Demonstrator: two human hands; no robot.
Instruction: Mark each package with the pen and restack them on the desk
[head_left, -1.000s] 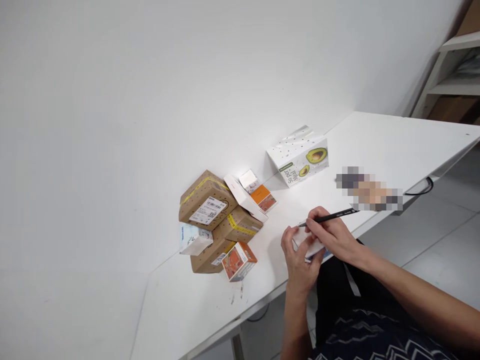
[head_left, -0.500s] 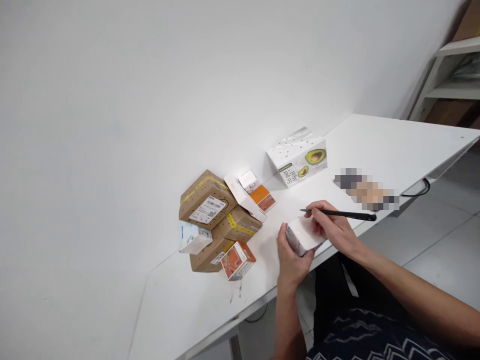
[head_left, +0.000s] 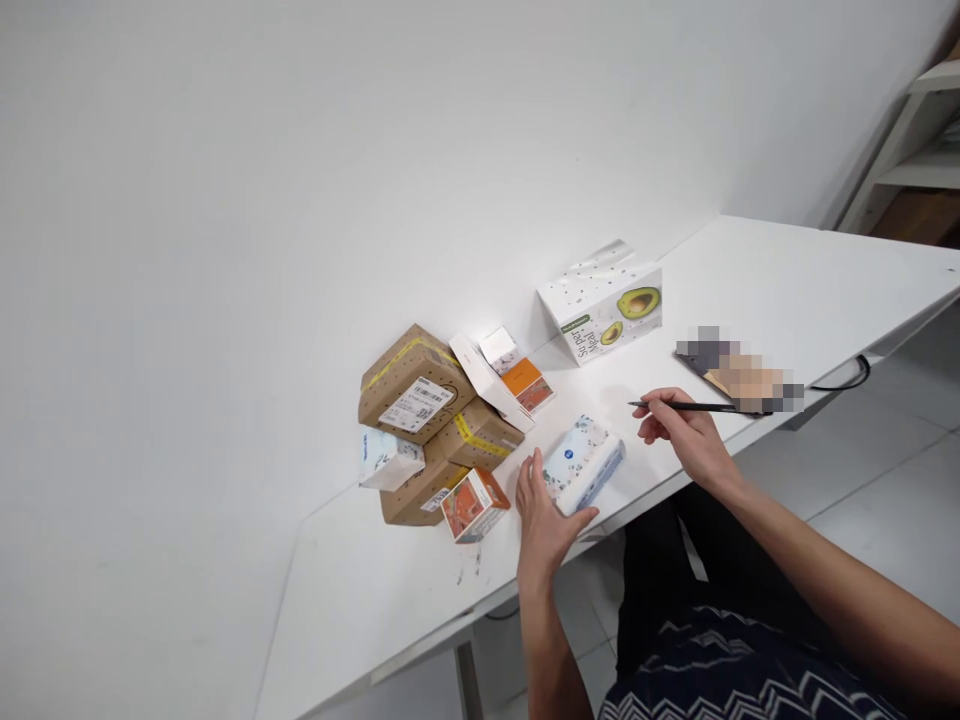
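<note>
The left hand [head_left: 546,525], spread wide, rests against a floral pack [head_left: 576,458] on the worktop [head_left: 352,590]; the right hand [head_left: 691,442] pinches a black pen [head_left: 709,407]. Taped cartons [head_left: 416,385] hide their contents.

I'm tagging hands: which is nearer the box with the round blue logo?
Left. The left hand is at the left end of the box; the right hand is apart, to the box's right.

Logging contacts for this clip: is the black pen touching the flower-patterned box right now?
Apart. The head view shows bare tabletop between the tip of the black pen, held in the right hand, and the flower-patterned box.
</note>
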